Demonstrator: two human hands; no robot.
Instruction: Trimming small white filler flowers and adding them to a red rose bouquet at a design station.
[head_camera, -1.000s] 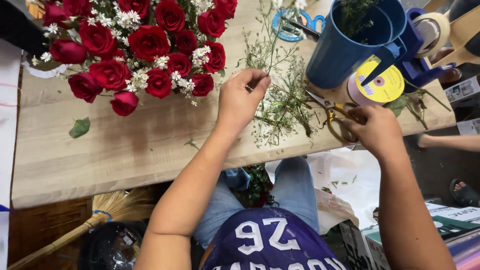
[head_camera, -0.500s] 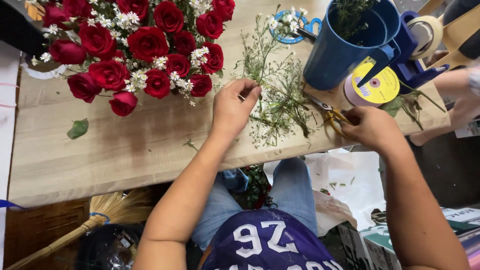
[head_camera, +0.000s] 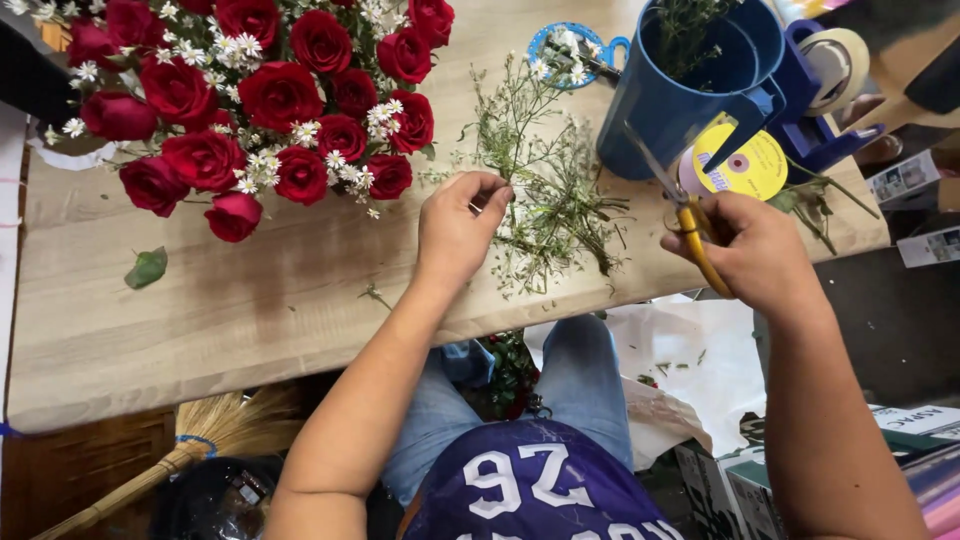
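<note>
Left hand (head_camera: 458, 228) is resting on the wooden table (head_camera: 200, 310), fingers curled in, thumb and forefinger pinching a stem of the filler greenery (head_camera: 545, 195). Right hand (head_camera: 752, 250) is hovering over the table's right end, closed around the yellow handles of a pair of scissors (head_camera: 680, 205); the blades are pointing up and away, tips parted slightly, lying in front of the blue pitcher (head_camera: 690, 85).

The greenery is lying loose on the table between the two hands: a thin, wiry tangle of green stems, finely branched, carrying many tiny white blossoms. The top sprigs are reaching toward a blue ring-shaped object (head_camera: 575, 50) at the far edge; the lower part is spreading toward the near edge of the table. Stems are crossing each other with no clear order.

To the left, a bouquet of red roses (head_camera: 260, 100) mixed with small white daisy-like flowers is lying on the table, well apart from the left hand. A single green leaf (head_camera: 147, 268) is lying on bare wood below the roses. A yellow ribbon spool (head_camera: 742, 165) is sitting just beside the pitcher, near the right hand. More green sprigs are standing inside the pitcher. A straw broom (head_camera: 190, 445) is showing under the table, lower left.
</note>
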